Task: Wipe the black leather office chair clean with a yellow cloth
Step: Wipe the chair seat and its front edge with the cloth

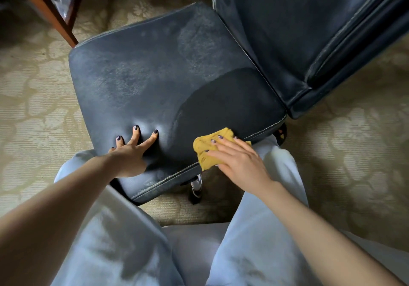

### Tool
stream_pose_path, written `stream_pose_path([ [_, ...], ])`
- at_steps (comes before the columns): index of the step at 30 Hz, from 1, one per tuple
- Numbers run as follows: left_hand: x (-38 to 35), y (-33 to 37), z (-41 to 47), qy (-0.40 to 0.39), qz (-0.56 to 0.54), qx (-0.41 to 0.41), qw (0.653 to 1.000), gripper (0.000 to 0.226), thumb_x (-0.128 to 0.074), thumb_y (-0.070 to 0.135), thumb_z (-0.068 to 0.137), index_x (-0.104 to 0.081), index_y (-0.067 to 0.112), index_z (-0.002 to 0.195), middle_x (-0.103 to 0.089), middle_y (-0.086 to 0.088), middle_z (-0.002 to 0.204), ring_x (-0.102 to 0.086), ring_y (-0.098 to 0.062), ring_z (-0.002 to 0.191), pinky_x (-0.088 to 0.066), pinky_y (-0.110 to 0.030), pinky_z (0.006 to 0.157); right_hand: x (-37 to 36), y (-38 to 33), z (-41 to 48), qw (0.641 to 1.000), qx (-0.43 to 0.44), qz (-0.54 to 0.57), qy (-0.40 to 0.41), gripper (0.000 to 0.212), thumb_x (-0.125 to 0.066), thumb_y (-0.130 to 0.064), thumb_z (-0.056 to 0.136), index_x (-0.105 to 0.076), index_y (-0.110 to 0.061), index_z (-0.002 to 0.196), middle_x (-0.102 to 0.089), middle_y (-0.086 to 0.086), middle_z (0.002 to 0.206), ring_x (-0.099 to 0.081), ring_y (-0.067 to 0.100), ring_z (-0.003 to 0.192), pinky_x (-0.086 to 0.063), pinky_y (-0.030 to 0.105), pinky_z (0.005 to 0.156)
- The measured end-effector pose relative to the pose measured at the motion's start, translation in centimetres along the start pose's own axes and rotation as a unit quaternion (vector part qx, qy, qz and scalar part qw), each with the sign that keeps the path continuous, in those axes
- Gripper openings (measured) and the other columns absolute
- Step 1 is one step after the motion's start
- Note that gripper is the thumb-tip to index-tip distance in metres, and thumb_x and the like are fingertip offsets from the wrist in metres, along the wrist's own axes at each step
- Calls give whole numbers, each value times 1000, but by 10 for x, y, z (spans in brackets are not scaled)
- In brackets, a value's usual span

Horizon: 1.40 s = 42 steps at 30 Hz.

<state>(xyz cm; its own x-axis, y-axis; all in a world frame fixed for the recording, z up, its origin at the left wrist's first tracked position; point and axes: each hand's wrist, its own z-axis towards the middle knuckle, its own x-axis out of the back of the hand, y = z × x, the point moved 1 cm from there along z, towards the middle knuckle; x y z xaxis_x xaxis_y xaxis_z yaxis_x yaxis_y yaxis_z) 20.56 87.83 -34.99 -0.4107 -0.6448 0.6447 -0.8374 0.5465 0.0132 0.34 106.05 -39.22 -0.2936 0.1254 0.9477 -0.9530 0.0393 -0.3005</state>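
Dim, soft daylight, with no hard glare. A pale sheen lies on the backrest (298, 20) at 1 o'clock and across the seat (143, 75) at the middle. Deep shadow fills the 11 o'clock corner and darkens the carpet (177, 210) under the seat at 6 o'clock. Blotchy shadows mark the trousers (115, 241). Wide-angle stretch swells the forearms (55, 208) toward 7 and 5 o'clock. Detail is slightly soft throughout.

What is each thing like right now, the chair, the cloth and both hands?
seat: dusty grey, with one dark wiped patch near the cloth.
backrest: dusty and smeared.
yellow cloth: crumpled, pressed on the seat's edge.
left hand: fingers spread, pressing the seat.
right hand: flat on the cloth.
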Motion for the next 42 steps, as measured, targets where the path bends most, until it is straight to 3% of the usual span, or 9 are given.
stream_pose_path([
  [4,0,0,0,0,5,0,1000,89,-33,1,86,17,47,144,28,2,155,8,-42,143,-25,-42,110,16,30,4,995,-95,16,1,36,-59,-21,82,-67,-21,117,-63,2,126,-51,20,127,-28,36,107],
  [9,-1,-1,2,1,5,-6,1000,89,-34,1,86,16,47,144,27,1,155,7,-44,143,-25,-42,110,33,62,12,969,-241,49,0,37,-61,-19,91,-59,-23,128,-52,8,139,-44,26,132,-38,38,102],
  [12,0,-2,3,0,-1,-9,1000,89,-34,1,86,15,47,144,27,2,155,8,-44,143,-25,-42,109,43,75,22,946,-320,39,4,37,-54,-25,95,-52,-28,132,-46,4,144,-46,33,126,-42,40,92],
  [15,-1,-3,4,-1,-9,-11,1000,90,-35,0,86,14,48,144,27,3,155,8,-44,143,-25,-42,109,49,81,34,929,-367,39,20,37,-49,-29,97,-49,-28,134,-52,4,136,-50,38,115,-43,40,86],
  [21,-3,-4,5,3,-17,-12,1000,89,-33,0,86,16,48,143,27,2,155,8,-43,143,-24,-40,110,40,84,71,867,-488,75,67,36,-48,-34,98,-46,-29,134,-52,6,133,-48,35,120,-41,44,98],
  [27,-5,-4,7,4,-31,-12,999,91,-34,-1,84,15,49,143,28,2,155,9,-44,143,-18,-41,112,37,85,100,866,-493,70,54,36,-46,-33,98,-45,-26,134,-50,7,136,-45,34,124,-31,43,109],
  [34,-4,-5,6,-2,-29,-12,1000,92,-33,0,83,17,50,143,28,2,155,8,-41,144,-13,-41,116,29,69,140,896,-441,49,31,34,-44,-33,99,-45,-26,132,-48,2,138,-33,24,135,-20,41,114],
  [39,-4,-6,7,2,-29,-15,999,91,-32,0,85,17,50,143,29,1,154,8,-43,143,-13,-41,116,11,34,177,946,-322,31,-29,29,-46,-36,96,-50,-27,123,-50,1,133,-41,25,124,-23,36,108],
  [42,-5,-7,7,3,-27,-18,999,91,-33,0,85,17,50,142,29,1,154,7,-43,143,-14,-41,116,-8,3,186,969,-234,55,-58,30,-48,-37,95,-51,-30,124,-50,-3,133,-40,22,128,-19,34,110],
])
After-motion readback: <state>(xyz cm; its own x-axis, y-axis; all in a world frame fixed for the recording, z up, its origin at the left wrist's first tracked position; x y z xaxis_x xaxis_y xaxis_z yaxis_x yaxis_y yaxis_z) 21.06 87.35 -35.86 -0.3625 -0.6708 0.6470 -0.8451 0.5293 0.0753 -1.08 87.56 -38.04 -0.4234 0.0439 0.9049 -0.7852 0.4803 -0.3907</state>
